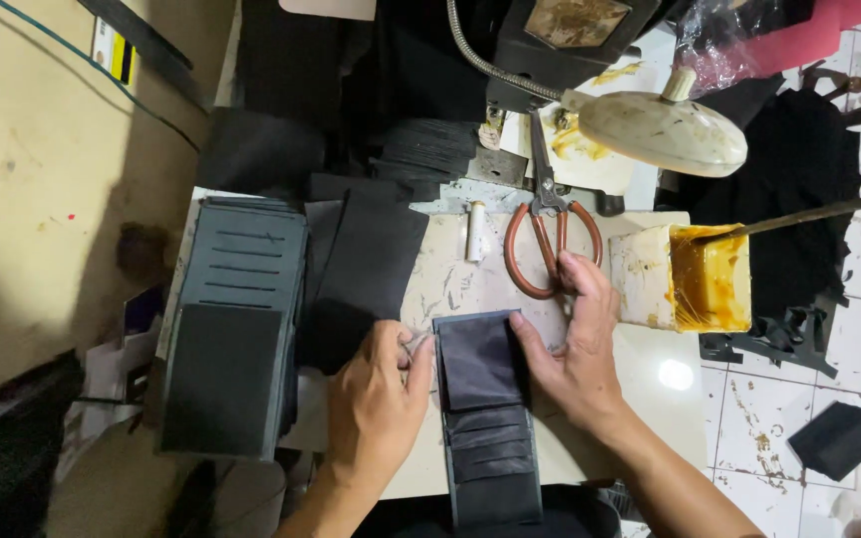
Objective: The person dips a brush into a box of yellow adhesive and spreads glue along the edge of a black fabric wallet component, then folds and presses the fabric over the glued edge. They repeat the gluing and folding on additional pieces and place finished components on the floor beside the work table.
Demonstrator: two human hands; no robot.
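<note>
Dark wallet panel (485,408) lies on the table (650,389), long axis running away from the person. Left hand (376,403) pinches its left edge, seemingly; right hand (575,349) presses flat on its right. Scissors (550,234) beyond the panel.

Small label (112,48) at top left on tan wall: rectangular, white with yellow and black stripe (partly hidden behind dark strap). Clear plastic bag (724,45) at top right beyond bench, crumpled, holding pink-red material. No signs or screens visible.
</note>
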